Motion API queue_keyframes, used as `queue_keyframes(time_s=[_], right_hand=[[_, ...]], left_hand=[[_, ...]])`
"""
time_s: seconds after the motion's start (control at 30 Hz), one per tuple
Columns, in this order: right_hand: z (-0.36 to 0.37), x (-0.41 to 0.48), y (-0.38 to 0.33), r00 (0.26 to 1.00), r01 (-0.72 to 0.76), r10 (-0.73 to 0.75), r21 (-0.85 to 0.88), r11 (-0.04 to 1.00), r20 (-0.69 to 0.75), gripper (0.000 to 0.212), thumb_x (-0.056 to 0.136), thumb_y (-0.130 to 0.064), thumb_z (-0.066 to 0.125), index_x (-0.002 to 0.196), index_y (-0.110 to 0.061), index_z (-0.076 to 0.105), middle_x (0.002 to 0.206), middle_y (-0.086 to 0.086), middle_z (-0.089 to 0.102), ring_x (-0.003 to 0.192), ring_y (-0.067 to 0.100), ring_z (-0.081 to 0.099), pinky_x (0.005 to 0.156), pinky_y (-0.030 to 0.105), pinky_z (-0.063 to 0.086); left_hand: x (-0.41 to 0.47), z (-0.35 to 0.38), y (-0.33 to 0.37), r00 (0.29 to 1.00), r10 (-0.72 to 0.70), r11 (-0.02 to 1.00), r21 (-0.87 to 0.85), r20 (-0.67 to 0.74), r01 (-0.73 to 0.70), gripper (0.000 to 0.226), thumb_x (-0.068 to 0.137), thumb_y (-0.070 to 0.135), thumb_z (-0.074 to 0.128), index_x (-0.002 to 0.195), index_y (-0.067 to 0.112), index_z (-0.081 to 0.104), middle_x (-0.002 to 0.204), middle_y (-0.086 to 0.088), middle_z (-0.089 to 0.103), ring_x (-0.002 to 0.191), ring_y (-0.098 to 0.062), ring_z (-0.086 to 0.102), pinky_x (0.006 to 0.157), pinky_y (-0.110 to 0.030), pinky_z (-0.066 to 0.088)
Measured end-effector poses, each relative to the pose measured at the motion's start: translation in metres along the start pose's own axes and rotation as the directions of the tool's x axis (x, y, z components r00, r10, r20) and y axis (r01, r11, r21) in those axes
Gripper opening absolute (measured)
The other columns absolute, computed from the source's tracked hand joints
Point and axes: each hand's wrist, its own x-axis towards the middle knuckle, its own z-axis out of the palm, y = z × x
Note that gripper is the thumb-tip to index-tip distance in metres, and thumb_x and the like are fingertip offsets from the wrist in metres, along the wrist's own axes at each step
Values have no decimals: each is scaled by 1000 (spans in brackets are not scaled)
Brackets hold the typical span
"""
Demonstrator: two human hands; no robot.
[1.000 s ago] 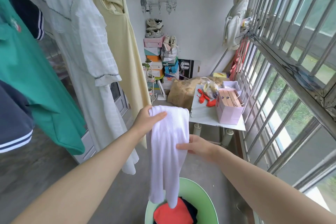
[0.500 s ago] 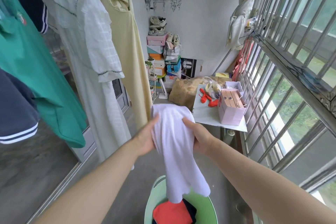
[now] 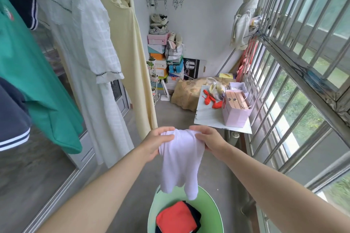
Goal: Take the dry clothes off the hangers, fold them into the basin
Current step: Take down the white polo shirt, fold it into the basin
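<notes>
A white garment (image 3: pixel 180 161) hangs doubled over between my hands, above the light green basin (image 3: pixel 210 208) on the floor. My left hand (image 3: pixel 157 143) grips its top left fold and my right hand (image 3: pixel 210 141) grips the top right. Its lower ends dangle just over the basin's far rim. Inside the basin lie a folded red garment (image 3: pixel 176 217) and a dark one (image 3: pixel 195 213) under it. On hangers at the left are a green shirt (image 3: pixel 32 85), a white dress (image 3: pixel 91 58), a pale yellow dress (image 3: pixel 130 47) and a navy top (image 3: pixel 11 117).
A small white table (image 3: pixel 210 117) with a pink paper bag (image 3: pixel 236 108) stands by the barred window (image 3: pixel 295 73) on the right. Stacked shoe boxes (image 3: pixel 162 56) and a tan sack (image 3: pixel 187 92) fill the far end. A glass sliding door (image 3: pixel 56 166) runs along the left.
My hands have dropped lower with the white garment and drawn together at its top. The cloth went from one long hanging length to a shorter doubled bundle.
</notes>
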Motion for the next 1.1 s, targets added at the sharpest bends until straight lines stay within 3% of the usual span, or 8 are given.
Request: queue_keyframes(time_s=[0.07, 0.17, 0.37, 0.57, 0.77, 0.83, 0.93, 1.1], right_hand=[[-3, -5, -3, 992, 24, -9, -112, 993, 129, 46, 86, 2, 61, 128, -16, 57, 115, -1, 59, 93, 8, 56, 74, 14, 45], [-4, -7, 0, 969, 40, 44, -329, 943, 244, 75, 74, 4, 75, 139, -18, 45, 127, -2, 53, 119, 12, 51, 104, 25, 40], [5, -10, 5, 967, 251, -90, -815, 523, 240, 58, 73, 2, 56, 126, -21, 61, 112, -1, 67, 98, 15, 58, 72, 14, 36], [8, -2, 9, 993, 92, -115, -743, 663, 21, 12, 81, -7, 50, 73, -3, 58, 67, 1, 50, 73, 19, 43, 56, 26, 32], [8, 1, 19, 999, 21, -6, -304, 953, 49, 28, 85, 3, 54, 106, -7, 70, 91, 3, 66, 84, 11, 59, 77, 22, 46], [8, -2, 21, 995, 10, 6, -162, 987, 102, 29, 88, 5, 53, 109, -8, 68, 87, 3, 66, 75, 5, 61, 68, 13, 47], [7, -2, 24, 993, -17, 17, -2, 1000, 118, 32, 90, 5, 52, 118, -7, 63, 96, 6, 64, 85, 14, 60, 79, 21, 48], [13, -1, 28, 999, -15, 16, -35, 999, 49, 50, 91, 2, 53, 132, -24, 45, 98, 9, 57, 88, 18, 54, 84, 27, 45]], left_hand=[[-1, -2, -1, 997, -69, 998, 5, 32, 69, 59, 61, 8, 77, 116, 21, 60, 130, -13, 57, 110, -22, 60, 74, -30, 52], [-1, -2, -2, 991, -129, 984, 126, 46, 122, 75, 60, 0, 79, 128, 20, 54, 137, -11, 49, 124, -24, 52, 81, -30, 52], [-12, 5, 3, 985, -162, 931, 342, 65, 130, 75, 71, -11, 72, 136, 16, 46, 131, -6, 49, 117, -20, 53, 70, -19, 50], [-16, -2, 1, 969, -236, 874, 452, 76, 178, 66, 62, -4, 79, 123, 10, 56, 109, -10, 64, 102, -22, 63, 89, -39, 52], [-17, -3, -3, 977, -209, 779, 612, 45, 139, 46, 53, 9, 79, 94, 7, 60, 84, -7, 61, 77, -20, 62, 67, -30, 54], [-16, -5, -7, 983, -186, 732, 665, -12, 147, 38, 57, 6, 77, 89, 9, 56, 80, -7, 56, 72, -21, 57, 62, -28, 50], [-14, -7, -12, 990, -105, 635, 760, -93, 139, 28, 53, 16, 63, 73, 14, 44, 70, -5, 43, 62, -21, 44, 52, -25, 40], [-12, -13, -11, 990, -74, 579, 802, -124, 144, 20, 66, 14, 60, 74, 17, 42, 71, -3, 40, 62, -21, 40, 50, -23, 33]])
